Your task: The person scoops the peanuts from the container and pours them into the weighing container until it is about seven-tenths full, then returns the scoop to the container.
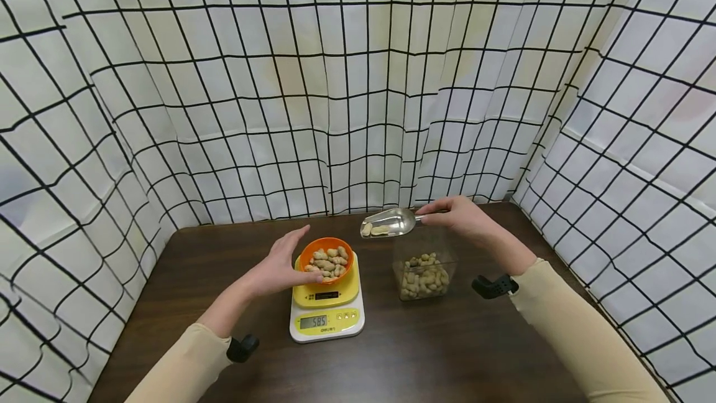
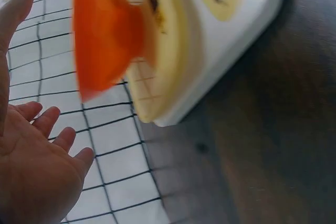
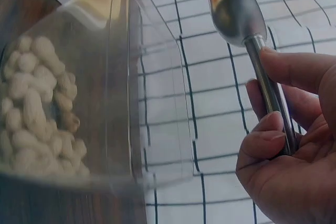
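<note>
My right hand [image 1: 455, 216] grips the handle of a metal scoop [image 1: 398, 221], with a few peanuts [image 1: 380, 229] lying in it. The scoop is held above the table, by the back of a clear plastic container [image 1: 425, 297] part-filled with peanuts [image 3: 37, 103]. An orange bowl [image 1: 326, 242] of peanuts [image 1: 327, 263] stands on a yellow and white kitchen scale [image 1: 326, 318], whose display appears to read 585, any decimal point being unclear. Around the bowl's left side is my left hand [image 1: 274, 266], thumb and fingers spread and holding nothing. In the left wrist view this hand [image 2: 39, 166] is apart from the bowl.
The dark wooden table [image 1: 425, 353] carries the scale and, right of it, the container. White curtains [image 1: 358, 111] with a black grid close off the back and both sides. A black band [image 1: 242, 349] sits on the left wrist, another [image 1: 495, 287] on the right.
</note>
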The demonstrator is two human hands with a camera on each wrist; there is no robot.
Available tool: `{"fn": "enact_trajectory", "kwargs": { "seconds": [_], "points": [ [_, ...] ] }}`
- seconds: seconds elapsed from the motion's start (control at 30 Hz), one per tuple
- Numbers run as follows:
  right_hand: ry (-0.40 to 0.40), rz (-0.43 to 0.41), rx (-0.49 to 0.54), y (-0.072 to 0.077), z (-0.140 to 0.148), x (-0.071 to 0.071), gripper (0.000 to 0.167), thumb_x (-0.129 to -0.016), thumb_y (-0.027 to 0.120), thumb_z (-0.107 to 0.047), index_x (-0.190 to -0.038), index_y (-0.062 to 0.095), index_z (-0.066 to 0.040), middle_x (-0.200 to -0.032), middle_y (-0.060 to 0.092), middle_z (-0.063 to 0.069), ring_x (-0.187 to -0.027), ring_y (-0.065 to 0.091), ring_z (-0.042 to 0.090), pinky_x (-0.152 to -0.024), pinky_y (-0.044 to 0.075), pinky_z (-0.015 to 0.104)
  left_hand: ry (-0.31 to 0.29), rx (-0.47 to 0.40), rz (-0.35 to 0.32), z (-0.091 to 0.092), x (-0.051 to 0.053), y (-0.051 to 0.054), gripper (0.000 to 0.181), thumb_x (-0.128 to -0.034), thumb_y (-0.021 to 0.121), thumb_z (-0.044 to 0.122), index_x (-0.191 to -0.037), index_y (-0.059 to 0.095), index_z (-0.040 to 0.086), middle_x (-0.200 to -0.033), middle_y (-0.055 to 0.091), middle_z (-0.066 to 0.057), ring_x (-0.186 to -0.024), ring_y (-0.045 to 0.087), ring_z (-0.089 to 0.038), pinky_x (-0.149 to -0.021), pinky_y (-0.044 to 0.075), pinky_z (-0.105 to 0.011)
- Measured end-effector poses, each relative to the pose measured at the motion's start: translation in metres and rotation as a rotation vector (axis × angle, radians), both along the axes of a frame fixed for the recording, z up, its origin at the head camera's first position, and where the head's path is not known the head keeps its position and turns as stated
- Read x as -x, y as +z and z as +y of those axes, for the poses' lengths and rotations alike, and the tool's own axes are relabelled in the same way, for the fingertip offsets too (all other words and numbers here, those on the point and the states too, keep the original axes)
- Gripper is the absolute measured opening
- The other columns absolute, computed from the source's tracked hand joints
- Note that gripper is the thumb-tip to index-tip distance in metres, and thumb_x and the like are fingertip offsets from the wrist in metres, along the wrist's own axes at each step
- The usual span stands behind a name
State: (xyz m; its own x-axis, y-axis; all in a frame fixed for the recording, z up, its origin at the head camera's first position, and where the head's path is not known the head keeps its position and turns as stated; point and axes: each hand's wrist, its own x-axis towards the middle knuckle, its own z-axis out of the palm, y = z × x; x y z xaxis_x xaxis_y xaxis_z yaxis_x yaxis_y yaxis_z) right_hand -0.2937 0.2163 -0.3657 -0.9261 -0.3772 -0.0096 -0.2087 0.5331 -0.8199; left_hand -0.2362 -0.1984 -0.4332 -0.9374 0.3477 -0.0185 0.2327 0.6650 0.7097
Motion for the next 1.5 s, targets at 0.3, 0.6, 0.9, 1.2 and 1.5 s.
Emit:
{"fn": "enact_trajectory", "kwargs": {
  "seconds": [0.3, 0.6, 0.9, 1.2, 1.5],
  "points": [
    [0.023, 0.029, -0.021, -0.003, -0.032, 0.001, 0.026, -0.096, 0.073, -0.03, -0.118, 0.078, -0.017, -0.132, 0.066, 0.006, -0.125, 0.058, 0.028, -0.1, 0.048, 0.048, 0.026, -0.01, -0.036, 0.0, -0.001, -0.023, 0.12, -0.0777, 0.086, 0.051, -0.164, 0.014, 0.012, -0.167, 0.017, -0.017, -0.151, 0.011, -0.043, -0.112, 0.023, -0.072],
    [0.048, 0.042, -0.058, -0.011, -0.056, 0.002, 0.024, -0.096, 0.073, -0.028, -0.116, 0.079, -0.016, -0.131, 0.066, 0.006, -0.126, 0.056, 0.027, -0.099, 0.049, 0.047, 0.041, -0.021, -0.046, 0.003, -0.001, -0.036, 0.119, -0.0773, 0.087, 0.05, -0.164, 0.015, 0.011, -0.164, 0.021, -0.021, -0.148, 0.017, -0.043, -0.11, 0.027, -0.071],
    [0.039, 0.103, -0.099, -0.02, -0.074, 0.005, 0.017, -0.096, 0.073, -0.024, -0.11, 0.08, -0.018, -0.127, 0.068, 0.003, -0.119, 0.058, 0.023, -0.091, 0.051, 0.043, 0.062, -0.026, -0.05, 0.006, -0.002, -0.038, 0.119, -0.0773, 0.085, 0.054, -0.164, 0.016, 0.01, -0.162, 0.026, -0.02, -0.147, 0.018, -0.042, -0.11, 0.029, -0.07],
    [0.033, 0.222, -0.186, -0.008, -0.081, -0.002, 0.016, -0.098, 0.071, -0.021, -0.11, 0.08, -0.017, -0.116, 0.065, 0.003, -0.105, 0.057, 0.023, -0.083, 0.049, 0.041, 0.072, -0.025, -0.047, 0.007, -0.003, -0.038, 0.115, -0.0777, 0.083, 0.058, -0.163, 0.022, 0.011, -0.161, 0.026, -0.019, -0.144, 0.023, -0.039, -0.109, 0.033, -0.069],
    [0.043, 0.266, -0.177, -0.002, -0.07, 0.001, 0.018, -0.098, 0.071, -0.019, -0.113, 0.079, -0.015, -0.111, 0.066, 0.003, -0.104, 0.059, 0.022, -0.084, 0.051, 0.042, 0.082, -0.032, -0.054, 0.005, -0.003, -0.039, 0.114, -0.0773, 0.083, 0.058, -0.163, 0.023, 0.012, -0.161, 0.027, -0.018, -0.143, 0.023, -0.038, -0.109, 0.034, -0.068]
  ]
}}
